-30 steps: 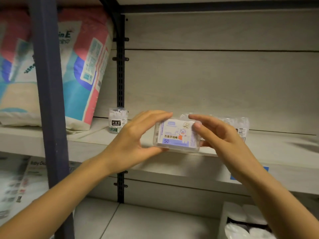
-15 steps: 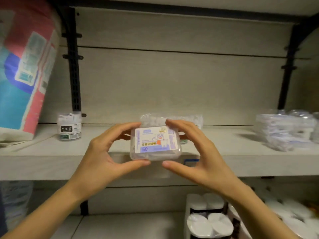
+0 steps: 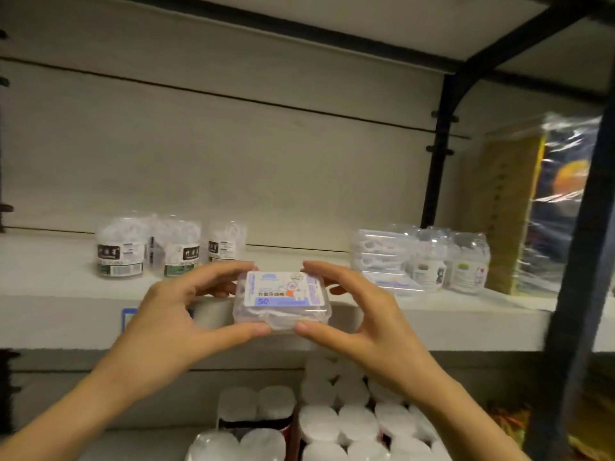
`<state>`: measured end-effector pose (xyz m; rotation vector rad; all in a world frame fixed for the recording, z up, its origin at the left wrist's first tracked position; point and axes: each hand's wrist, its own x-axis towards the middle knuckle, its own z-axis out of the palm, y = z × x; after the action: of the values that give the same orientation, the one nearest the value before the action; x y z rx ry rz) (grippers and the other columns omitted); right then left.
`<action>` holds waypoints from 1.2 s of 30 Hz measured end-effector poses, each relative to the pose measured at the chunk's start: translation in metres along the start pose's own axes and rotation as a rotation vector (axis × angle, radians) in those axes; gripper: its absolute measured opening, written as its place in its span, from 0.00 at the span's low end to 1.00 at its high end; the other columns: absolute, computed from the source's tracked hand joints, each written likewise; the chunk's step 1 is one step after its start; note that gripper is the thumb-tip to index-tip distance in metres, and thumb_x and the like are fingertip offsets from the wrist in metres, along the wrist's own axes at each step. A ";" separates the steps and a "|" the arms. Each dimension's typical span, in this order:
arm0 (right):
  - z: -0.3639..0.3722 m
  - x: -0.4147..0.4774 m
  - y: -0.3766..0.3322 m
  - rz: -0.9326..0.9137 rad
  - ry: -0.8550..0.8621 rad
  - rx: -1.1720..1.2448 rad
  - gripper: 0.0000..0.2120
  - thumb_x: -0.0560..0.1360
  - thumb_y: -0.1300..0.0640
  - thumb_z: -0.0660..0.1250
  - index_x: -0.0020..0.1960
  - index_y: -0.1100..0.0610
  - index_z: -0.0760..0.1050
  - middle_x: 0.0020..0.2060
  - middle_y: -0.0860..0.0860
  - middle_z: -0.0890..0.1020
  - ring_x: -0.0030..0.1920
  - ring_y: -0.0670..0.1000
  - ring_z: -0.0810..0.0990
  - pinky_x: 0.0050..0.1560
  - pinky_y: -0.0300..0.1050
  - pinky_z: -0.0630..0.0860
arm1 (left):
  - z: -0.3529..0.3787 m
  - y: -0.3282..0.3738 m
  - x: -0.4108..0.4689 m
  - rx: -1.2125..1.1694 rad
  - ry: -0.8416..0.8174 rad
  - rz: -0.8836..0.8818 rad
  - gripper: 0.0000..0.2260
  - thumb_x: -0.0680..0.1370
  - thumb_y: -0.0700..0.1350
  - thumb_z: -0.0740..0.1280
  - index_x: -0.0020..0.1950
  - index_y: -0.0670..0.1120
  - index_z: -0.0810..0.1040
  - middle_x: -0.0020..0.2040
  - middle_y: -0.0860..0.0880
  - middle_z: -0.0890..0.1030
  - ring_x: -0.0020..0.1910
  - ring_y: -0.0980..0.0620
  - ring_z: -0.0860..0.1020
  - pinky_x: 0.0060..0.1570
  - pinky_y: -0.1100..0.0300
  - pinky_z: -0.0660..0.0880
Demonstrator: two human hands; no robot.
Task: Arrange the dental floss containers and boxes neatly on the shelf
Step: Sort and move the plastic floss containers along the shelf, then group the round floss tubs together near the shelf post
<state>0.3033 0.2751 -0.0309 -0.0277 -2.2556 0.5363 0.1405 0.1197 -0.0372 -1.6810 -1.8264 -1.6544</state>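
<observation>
Both hands, left (image 3: 173,314) and right (image 3: 369,314), pinch floss box (image 3: 281,301) at shelf (image 3: 50,304) front edge, not yet placed. Jars (image 3: 121,252) stand left, packs (image 3: 422,261) right; middle gap unfilled.

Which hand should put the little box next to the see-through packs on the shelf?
Probably the right hand. Both hands pinch the floss box, but the wrapped packs lie on that side; the left hand is nearer the round jars.

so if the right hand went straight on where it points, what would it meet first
The right hand grips the floss box; beyond that, probably the shelf edge, though depth is unclear.
</observation>
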 end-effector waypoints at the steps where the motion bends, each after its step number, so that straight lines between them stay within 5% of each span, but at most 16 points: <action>1: -0.012 -0.003 0.010 0.005 0.007 0.000 0.30 0.65 0.38 0.68 0.66 0.43 0.69 0.59 0.36 0.76 0.59 0.38 0.73 0.58 0.31 0.70 | 0.015 0.005 0.005 -0.004 -0.001 -0.010 0.31 0.53 0.66 0.74 0.55 0.66 0.76 0.51 0.66 0.81 0.52 0.64 0.79 0.48 0.73 0.75; 9: -0.080 0.005 0.069 0.077 0.084 0.250 0.28 0.63 0.48 0.74 0.62 0.48 0.73 0.56 0.40 0.80 0.56 0.39 0.78 0.56 0.32 0.74 | 0.097 0.037 0.063 -0.102 0.051 -0.129 0.30 0.57 0.55 0.79 0.58 0.53 0.79 0.50 0.57 0.83 0.49 0.59 0.80 0.52 0.66 0.76; 13: -0.099 0.017 0.090 0.148 0.191 0.268 0.30 0.59 0.45 0.73 0.59 0.49 0.74 0.55 0.41 0.80 0.54 0.39 0.79 0.52 0.29 0.74 | 0.119 0.041 0.094 -0.117 0.028 -0.184 0.23 0.62 0.48 0.78 0.55 0.51 0.79 0.48 0.55 0.81 0.42 0.59 0.79 0.44 0.72 0.75; 16: -0.103 0.020 0.100 0.196 0.193 0.231 0.29 0.59 0.44 0.72 0.59 0.50 0.74 0.54 0.40 0.79 0.52 0.38 0.78 0.50 0.26 0.74 | 0.130 0.039 0.107 -0.050 -0.004 -0.204 0.23 0.63 0.49 0.78 0.56 0.48 0.79 0.47 0.55 0.81 0.39 0.60 0.77 0.43 0.71 0.74; 22: -0.098 0.012 0.112 0.268 0.131 0.169 0.22 0.64 0.48 0.73 0.57 0.49 0.74 0.54 0.42 0.78 0.50 0.39 0.77 0.43 0.28 0.73 | 0.138 0.028 0.107 0.056 -0.102 -0.267 0.23 0.64 0.53 0.77 0.57 0.48 0.80 0.52 0.51 0.82 0.51 0.51 0.79 0.44 0.67 0.72; 28: -0.096 0.010 0.114 0.291 0.092 0.129 0.23 0.64 0.45 0.72 0.57 0.48 0.75 0.55 0.44 0.78 0.53 0.45 0.78 0.53 0.38 0.72 | 0.138 0.029 0.104 0.132 -0.143 -0.259 0.23 0.65 0.55 0.75 0.58 0.50 0.79 0.54 0.53 0.81 0.52 0.51 0.77 0.48 0.62 0.74; 33: -0.095 0.004 0.103 0.131 0.216 0.048 0.20 0.65 0.41 0.69 0.56 0.39 0.71 0.55 0.35 0.74 0.56 0.38 0.73 0.57 0.38 0.70 | 0.128 0.030 0.094 0.287 -0.067 -0.158 0.24 0.67 0.57 0.73 0.60 0.50 0.76 0.59 0.56 0.78 0.55 0.57 0.75 0.57 0.58 0.73; 36: -0.084 -0.002 0.082 -0.015 0.378 0.074 0.11 0.69 0.41 0.66 0.50 0.40 0.73 0.48 0.38 0.78 0.50 0.40 0.77 0.51 0.32 0.73 | 0.104 0.032 0.075 0.290 0.091 -0.042 0.13 0.68 0.56 0.69 0.47 0.50 0.80 0.43 0.56 0.82 0.42 0.56 0.78 0.48 0.55 0.76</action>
<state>0.3526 0.3804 -0.0148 -0.0692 -1.8655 0.5559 0.1932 0.2363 -0.0043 -1.4329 -1.9575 -1.3749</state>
